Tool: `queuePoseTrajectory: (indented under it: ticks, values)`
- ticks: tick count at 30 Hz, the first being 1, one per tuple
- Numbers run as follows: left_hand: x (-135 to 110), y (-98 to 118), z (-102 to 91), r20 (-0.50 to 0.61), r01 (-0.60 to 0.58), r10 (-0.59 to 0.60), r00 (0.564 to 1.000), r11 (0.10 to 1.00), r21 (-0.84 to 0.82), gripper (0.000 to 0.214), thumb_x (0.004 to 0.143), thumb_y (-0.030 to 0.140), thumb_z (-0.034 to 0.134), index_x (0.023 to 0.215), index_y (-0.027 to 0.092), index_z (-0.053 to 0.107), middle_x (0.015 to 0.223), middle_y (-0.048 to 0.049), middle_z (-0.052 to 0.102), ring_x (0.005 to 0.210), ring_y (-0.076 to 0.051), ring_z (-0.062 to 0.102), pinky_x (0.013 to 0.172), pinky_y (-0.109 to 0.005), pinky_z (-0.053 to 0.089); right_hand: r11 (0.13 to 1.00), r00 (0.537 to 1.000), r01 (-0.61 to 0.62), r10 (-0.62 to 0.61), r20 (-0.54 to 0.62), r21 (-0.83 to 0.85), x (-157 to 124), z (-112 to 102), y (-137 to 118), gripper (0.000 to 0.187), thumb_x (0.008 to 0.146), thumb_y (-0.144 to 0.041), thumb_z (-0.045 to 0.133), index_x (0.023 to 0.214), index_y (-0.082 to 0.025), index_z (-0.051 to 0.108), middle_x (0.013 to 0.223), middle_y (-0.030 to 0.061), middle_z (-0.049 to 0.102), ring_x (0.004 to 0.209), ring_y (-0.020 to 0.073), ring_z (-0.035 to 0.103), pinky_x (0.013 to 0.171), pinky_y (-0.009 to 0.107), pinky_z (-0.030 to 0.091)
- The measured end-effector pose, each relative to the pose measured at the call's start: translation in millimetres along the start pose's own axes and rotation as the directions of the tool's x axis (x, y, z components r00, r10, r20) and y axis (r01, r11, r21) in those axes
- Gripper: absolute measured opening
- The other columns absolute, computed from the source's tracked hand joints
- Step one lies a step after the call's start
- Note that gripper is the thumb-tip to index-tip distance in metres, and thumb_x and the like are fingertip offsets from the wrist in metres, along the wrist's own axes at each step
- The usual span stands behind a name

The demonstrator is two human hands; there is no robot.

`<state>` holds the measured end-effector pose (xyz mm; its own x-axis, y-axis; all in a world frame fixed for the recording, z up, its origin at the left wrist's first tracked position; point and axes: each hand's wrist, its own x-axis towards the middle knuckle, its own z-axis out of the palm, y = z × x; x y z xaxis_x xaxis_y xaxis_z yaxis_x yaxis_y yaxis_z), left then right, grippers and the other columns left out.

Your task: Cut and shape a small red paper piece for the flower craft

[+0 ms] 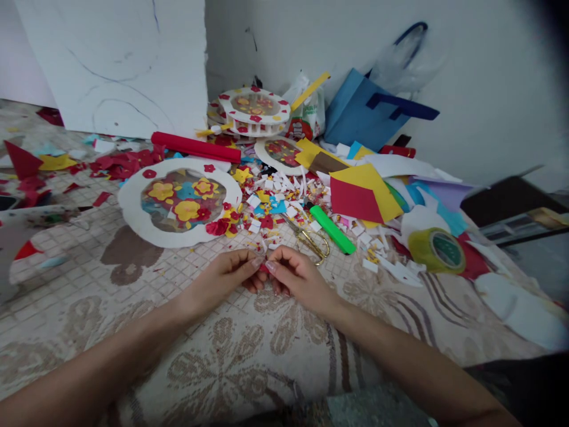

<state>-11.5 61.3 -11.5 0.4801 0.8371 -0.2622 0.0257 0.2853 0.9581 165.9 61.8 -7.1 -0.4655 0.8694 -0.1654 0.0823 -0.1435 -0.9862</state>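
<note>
My left hand (240, 270) and my right hand (296, 273) meet over the patterned cloth, fingertips pinched together. Between them shows a small red piece (264, 268), mostly covered by the fingers; its exact shape cannot be made out. Just behind my right hand lie gold-handled scissors (313, 242). A green utility knife (331, 228) rests to their right. To the left of the hands is a white scalloped frame (133, 210) with a clear middle, decorated with red, yellow and blue paper flowers.
Paper scraps (284, 190) spread behind the hands. A red roll (195, 147), a round white flower-decorated structure (255, 110) and a blue bag (364, 110) stand farther back. Yellow sheets (368, 181) and a tape roll (435, 250) lie at right. A white board (120, 65) leans at back left.
</note>
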Motion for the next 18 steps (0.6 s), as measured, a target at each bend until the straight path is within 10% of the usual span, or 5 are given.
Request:
queuePoseTrajectory:
  ticks: [18]
  values:
    - [-0.8, -0.3, -1.3, -0.032, 0.026, -0.026, 0.999, 1.000, -0.006, 0.020, 0.077, 0.036, 0.061, 0.084, 0.017, 0.061, 0.075, -0.0009, 0.064, 0.070, -0.013, 0.059, 0.069, -0.028, 0.047, 0.954, 0.979, 0.195, -0.203, -0.011, -0.227, -1.5, -10.7, 1.2, 0.016, 0.079, -0.012, 0.053, 0.093, -0.018, 0.054, 0.086, 0.0020, 0.061, 0.077, 0.0118, 0.059, 0.070, 0.027, 0.049]
